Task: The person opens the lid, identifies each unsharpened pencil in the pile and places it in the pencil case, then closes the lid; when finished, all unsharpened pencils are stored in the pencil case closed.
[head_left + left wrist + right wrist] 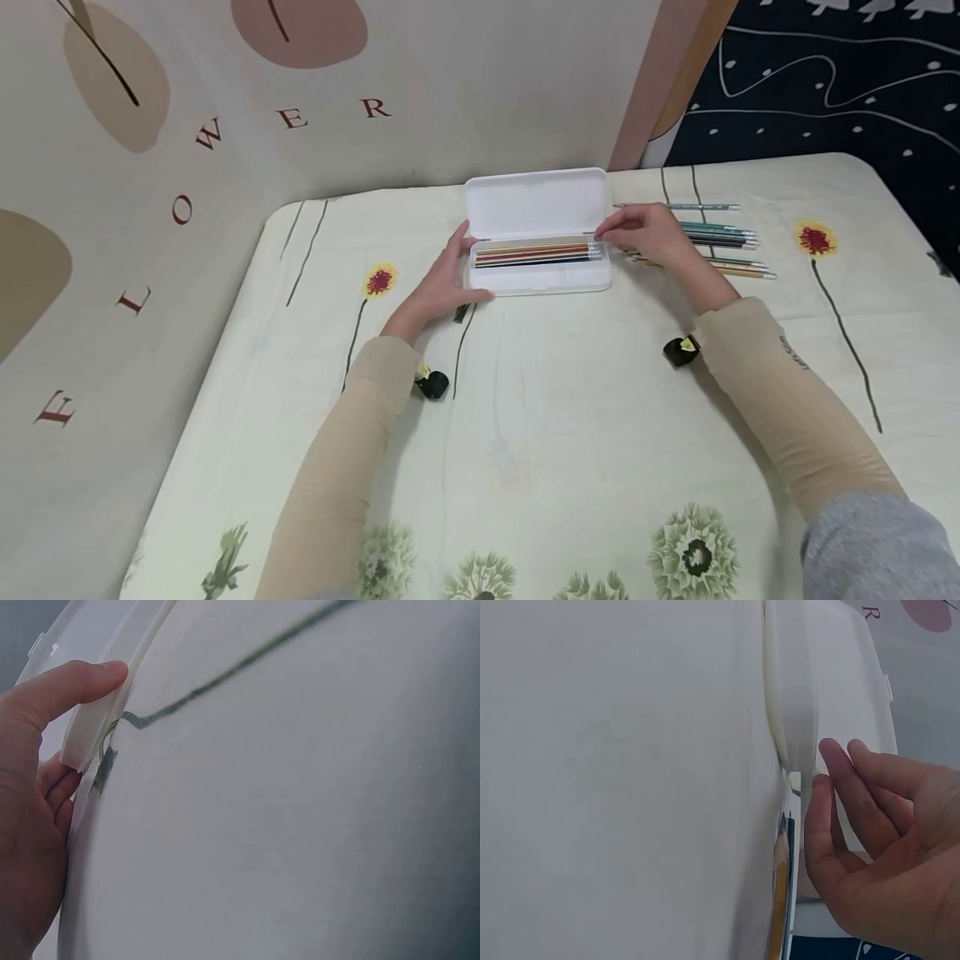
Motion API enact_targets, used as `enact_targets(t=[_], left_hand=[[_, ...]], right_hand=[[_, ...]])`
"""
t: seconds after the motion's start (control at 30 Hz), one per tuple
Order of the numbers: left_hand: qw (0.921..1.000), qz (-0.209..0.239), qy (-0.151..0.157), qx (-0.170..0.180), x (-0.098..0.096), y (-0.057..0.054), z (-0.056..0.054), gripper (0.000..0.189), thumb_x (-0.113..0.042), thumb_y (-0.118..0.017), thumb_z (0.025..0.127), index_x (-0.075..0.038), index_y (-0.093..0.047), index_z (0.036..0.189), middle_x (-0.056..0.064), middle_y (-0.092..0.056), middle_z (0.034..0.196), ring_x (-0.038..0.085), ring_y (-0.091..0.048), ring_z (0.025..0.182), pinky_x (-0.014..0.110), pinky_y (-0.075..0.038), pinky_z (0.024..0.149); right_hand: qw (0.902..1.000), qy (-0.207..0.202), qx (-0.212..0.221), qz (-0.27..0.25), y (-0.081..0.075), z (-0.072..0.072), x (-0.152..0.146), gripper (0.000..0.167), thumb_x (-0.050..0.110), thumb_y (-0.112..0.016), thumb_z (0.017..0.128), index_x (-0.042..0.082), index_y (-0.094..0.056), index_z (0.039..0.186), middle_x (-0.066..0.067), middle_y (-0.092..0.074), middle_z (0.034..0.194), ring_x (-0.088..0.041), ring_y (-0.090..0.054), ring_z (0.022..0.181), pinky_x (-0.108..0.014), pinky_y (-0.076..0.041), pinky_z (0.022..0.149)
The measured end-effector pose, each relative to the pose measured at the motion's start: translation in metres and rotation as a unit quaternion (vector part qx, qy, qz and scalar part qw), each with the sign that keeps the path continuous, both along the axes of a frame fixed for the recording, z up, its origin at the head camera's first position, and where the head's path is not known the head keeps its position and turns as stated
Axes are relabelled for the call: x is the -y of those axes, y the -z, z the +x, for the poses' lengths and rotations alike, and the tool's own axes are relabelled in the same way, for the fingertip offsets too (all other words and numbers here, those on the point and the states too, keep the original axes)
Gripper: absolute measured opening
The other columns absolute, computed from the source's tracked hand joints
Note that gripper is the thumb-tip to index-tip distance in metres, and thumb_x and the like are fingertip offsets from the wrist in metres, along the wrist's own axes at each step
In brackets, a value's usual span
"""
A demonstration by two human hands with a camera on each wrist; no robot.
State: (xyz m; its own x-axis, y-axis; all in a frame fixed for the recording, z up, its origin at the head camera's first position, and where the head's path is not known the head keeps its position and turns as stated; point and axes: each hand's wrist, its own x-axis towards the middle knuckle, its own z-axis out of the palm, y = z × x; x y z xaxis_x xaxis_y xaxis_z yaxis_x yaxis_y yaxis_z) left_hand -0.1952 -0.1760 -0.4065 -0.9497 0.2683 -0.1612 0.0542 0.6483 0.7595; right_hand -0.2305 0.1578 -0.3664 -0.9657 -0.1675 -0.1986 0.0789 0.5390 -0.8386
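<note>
A white pencil case lies with its lid raised, holding a row of several pencils. At its left end my left hand grips the case, thumb along the front edge and fingers behind the back corner. In the left wrist view the left hand's thumb presses on the white wall. My right hand is at the right end, fingertips right by the pencil ends. The right wrist view shows its bent fingers close to the case wall, with nothing visible between them.
More pencils lie in loose groups on the flowered cloth right of the case, partly behind the right hand. A printed curtain hangs behind the table, with a dark patterned fabric at the far right.
</note>
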Motion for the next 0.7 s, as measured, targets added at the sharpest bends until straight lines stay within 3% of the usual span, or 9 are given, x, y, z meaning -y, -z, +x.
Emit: enact_targets(t=[0.13,0.37,0.7], left_hand=[[1.0000,0.000,-0.001,0.001,0.000,0.001,-0.001,0.120,-0.031,-0.084,0.079,-0.029,0.004,0.161,0.003,-0.029,0.162,0.019,-0.019,0.154,0.047,-0.013,0.127],[1.0000,0.002,-0.001,-0.002,0.001,0.002,0.000,0.119,-0.030,-0.084,0.080,-0.029,0.003,0.161,0.004,-0.030,0.161,0.020,-0.020,0.153,0.048,-0.013,0.127],[1.0000,-0.005,-0.001,-0.001,0.000,0.002,-0.001,0.118,-0.031,-0.083,0.080,-0.030,0.004,0.160,0.003,-0.029,0.162,0.019,-0.020,0.154,0.048,-0.013,0.127]], right_hand=[[1.0000,0.002,0.005,0.002,-0.002,0.001,-0.005,0.026,0.017,-0.063,0.098,0.004,-0.070,0.120,-0.009,-0.067,0.126,0.000,-0.058,0.095,-0.009,-0.049,0.074],[0.9992,0.020,-0.003,-0.035,-0.004,0.000,-0.021,0.030,0.020,-0.066,0.096,0.004,-0.068,0.121,0.018,-0.069,0.092,0.006,-0.062,0.084,-0.011,-0.053,0.073],[0.9981,0.059,-0.007,-0.016,-0.012,0.005,-0.047,0.034,0.029,-0.068,0.095,0.012,-0.067,0.124,0.023,-0.061,0.092,0.005,-0.060,0.082,-0.008,-0.051,0.071]])
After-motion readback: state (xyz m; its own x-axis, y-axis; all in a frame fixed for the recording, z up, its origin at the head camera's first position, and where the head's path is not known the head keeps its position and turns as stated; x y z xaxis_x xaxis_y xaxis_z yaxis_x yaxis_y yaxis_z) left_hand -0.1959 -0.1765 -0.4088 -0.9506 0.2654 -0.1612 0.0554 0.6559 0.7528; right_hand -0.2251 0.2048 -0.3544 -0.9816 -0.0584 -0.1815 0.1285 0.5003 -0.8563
